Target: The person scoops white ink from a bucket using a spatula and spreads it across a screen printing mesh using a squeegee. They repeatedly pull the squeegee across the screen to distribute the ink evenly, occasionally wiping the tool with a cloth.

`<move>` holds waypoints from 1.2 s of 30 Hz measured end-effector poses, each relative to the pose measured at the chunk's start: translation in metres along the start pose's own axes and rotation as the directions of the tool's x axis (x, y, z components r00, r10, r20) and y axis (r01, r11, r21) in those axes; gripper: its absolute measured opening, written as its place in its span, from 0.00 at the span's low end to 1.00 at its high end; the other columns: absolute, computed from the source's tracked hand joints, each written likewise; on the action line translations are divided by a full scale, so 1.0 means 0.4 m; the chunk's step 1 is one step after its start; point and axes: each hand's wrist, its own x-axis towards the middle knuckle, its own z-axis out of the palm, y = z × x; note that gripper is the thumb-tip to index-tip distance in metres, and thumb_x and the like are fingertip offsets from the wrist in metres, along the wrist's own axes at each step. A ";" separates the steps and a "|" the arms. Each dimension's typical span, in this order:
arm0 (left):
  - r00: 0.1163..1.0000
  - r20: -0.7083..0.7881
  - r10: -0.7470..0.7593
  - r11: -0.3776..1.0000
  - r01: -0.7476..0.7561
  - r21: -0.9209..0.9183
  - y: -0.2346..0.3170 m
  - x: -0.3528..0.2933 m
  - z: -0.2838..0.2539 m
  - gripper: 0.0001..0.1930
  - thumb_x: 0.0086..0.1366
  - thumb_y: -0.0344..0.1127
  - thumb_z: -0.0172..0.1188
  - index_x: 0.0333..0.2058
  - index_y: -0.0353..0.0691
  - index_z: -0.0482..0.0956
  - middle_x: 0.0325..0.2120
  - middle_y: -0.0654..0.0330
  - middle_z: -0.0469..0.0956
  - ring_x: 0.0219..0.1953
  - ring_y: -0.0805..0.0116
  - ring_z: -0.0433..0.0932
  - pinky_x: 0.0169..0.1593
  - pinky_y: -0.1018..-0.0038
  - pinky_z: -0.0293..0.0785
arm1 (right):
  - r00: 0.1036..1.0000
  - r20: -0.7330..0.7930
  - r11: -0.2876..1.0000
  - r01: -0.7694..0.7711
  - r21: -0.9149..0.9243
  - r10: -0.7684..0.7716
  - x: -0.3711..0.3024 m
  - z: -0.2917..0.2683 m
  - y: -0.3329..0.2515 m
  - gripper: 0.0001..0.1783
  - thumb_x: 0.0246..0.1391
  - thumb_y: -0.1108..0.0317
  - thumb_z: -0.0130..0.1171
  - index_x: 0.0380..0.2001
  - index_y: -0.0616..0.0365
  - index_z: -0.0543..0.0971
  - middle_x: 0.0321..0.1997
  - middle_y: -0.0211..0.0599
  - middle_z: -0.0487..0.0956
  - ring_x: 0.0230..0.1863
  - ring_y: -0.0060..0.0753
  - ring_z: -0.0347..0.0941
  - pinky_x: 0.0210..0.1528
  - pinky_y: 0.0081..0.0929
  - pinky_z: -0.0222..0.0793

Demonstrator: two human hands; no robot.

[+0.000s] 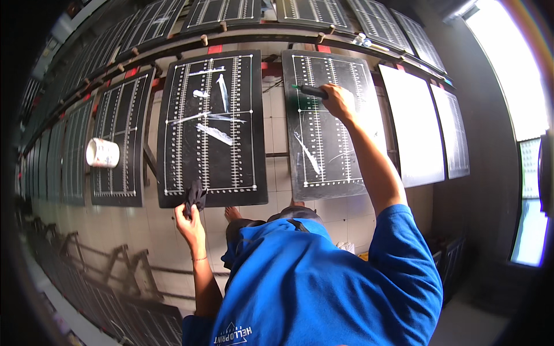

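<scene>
Hands are both gripping: your right hand (337, 101) is pressing a dark marker (311, 90) to the right black panel (329, 161) (grid-lined), your left hand (191, 226) is clutching a black rag (195, 196).

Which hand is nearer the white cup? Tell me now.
Left. The left hand, gripping a black cloth, is below and to the right of the white cup. The right hand, holding a pen, is far off to the cup's right.

walls: pale tiles (277, 132) | window (513, 69): bright, right | floor: tiled
</scene>
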 end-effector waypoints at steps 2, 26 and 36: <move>0.994 -0.093 -0.064 0.998 0.061 -0.032 -0.022 -0.108 0.011 0.11 0.67 0.29 0.60 0.43 0.29 0.71 0.34 0.58 0.74 0.36 0.73 0.71 0.44 0.76 0.70 | 0.993 0.055 0.994 0.105 0.008 -0.105 0.045 0.018 0.006 0.12 0.50 0.71 0.55 0.38 0.48 0.82 0.40 0.35 0.82 0.46 0.43 0.79 0.47 0.40 0.75; 0.906 0.216 -0.365 0.924 0.381 -0.034 0.007 -0.570 0.456 0.15 0.66 0.34 0.62 0.45 0.31 0.72 0.35 0.53 0.76 0.37 0.64 0.75 0.42 0.69 0.72 | 0.660 0.416 0.775 0.589 0.231 -0.626 -0.511 -0.186 0.161 0.19 0.48 0.71 0.58 0.45 0.47 0.83 0.48 0.27 0.82 0.52 0.31 0.78 0.56 0.33 0.73; 0.929 0.210 -0.305 0.945 0.323 -0.055 0.020 -0.552 0.419 0.16 0.66 0.35 0.63 0.45 0.29 0.72 0.37 0.50 0.77 0.39 0.62 0.76 0.45 0.67 0.73 | 0.645 0.757 0.965 -0.249 0.081 0.102 -0.221 -0.246 0.412 0.24 0.37 0.64 0.69 0.41 0.63 0.81 0.33 0.41 0.84 0.34 0.32 0.81 0.39 0.29 0.75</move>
